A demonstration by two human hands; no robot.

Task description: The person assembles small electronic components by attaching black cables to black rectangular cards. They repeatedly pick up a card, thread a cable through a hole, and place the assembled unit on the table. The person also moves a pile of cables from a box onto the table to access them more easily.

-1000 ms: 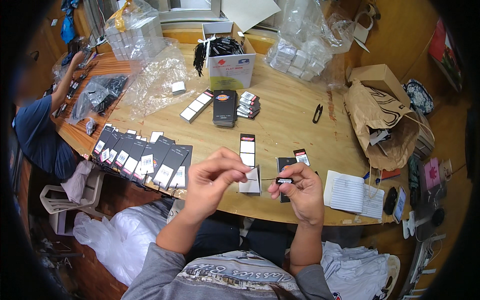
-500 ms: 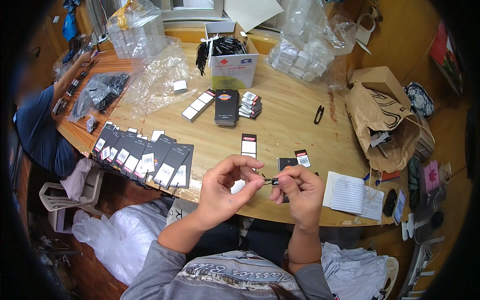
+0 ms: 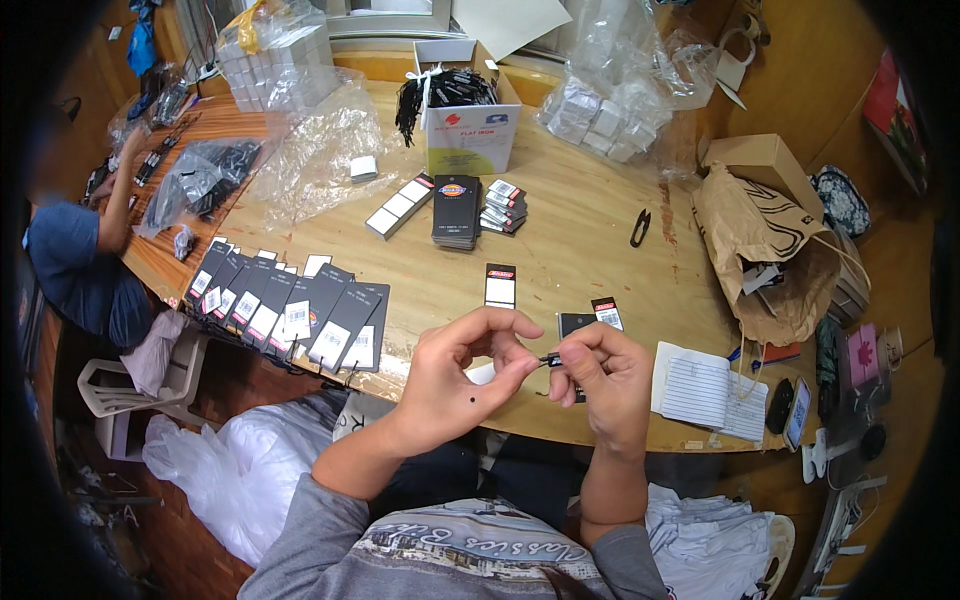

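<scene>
Above the brown wooden tabletop, near side, the right hand pinches a slim black plastic tag, apparently steadying it for the curled left hand, whose hold is unclear.

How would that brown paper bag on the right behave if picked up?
The brown paper bag would probably flex and crumple, since its walls look thin and creased. It might spill if tipped, because its mouth gapes, showing contents inside. Its weight is hard to judge, as most of the inside is hidden.
</scene>
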